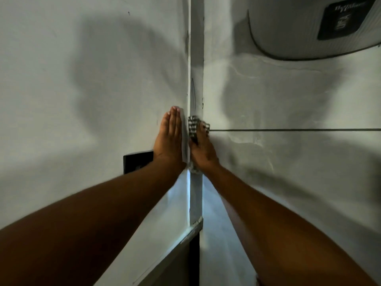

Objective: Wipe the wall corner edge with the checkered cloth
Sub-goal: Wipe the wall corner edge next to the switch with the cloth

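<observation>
You're facing a protruding wall corner, both arms stretched out w/ one hand on each side of it. The narrow pale-grey vertical wall corner edge (pixel 196 58) runs top to bottom through the middle of the view, w/ a faint dark scribble mark on it just above your hands. Your left hand (pixel 169 137) lies flat and open on the off-white painted left wall (pixel 61 120), fingers together and pointing up, right beside the edge; its grip holds nothing. Your right hand (pixel 203 149) presses the small black-and-white checkered cloth (pixel 193 127) against the corner edge, fingers wrapped over the cloth so the grip is clamped on it; a bit of cloth also shows below the wrist, approx at the heel of the hand. Cloth is touching the edge and sits btwn your two hands. A black rectangular wall plate (pixel 137 161) sits on the left wall just beside your left wrist, partly hidden by the forearm. The off-white right wall (pixel 299 162) has a thin dark horizontal line (pixel 288 130) at about cloth level, plus pale streaks and scuffs above and below it. Top right, a big white rounded appliance (pixel 309 27) is mounted on the right wall, w/ a dark label panel (pixel 342 19); text is too blurred to read. Soft shadows fall on both walls. Lower down, the edge ends at a chipped spot above a dark gap (pixel 193 254).
</observation>
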